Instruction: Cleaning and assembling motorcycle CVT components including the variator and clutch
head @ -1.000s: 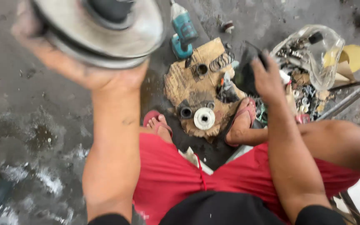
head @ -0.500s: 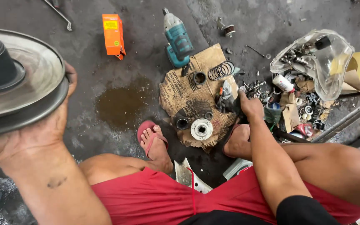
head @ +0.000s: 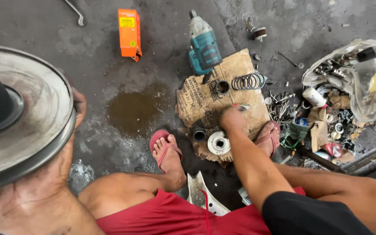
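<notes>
My left hand holds up a large round metal pulley disc with a dark hub, close to the camera at the left. My right hand reaches down to a stained piece of cardboard on the floor and closes on a small metal part. On the cardboard lie a coil spring, a dark ring, a short dark sleeve and a white round hub.
A teal cordless impact driver and an orange box lie on the concrete floor. An oil stain spreads at the middle. A clear bag of parts and scattered bolts sit right. My feet wear red sandals.
My left hand has swung the disc from overhead down to the left. My right hand has come back from the parts pile at the right to the cardboard.
</notes>
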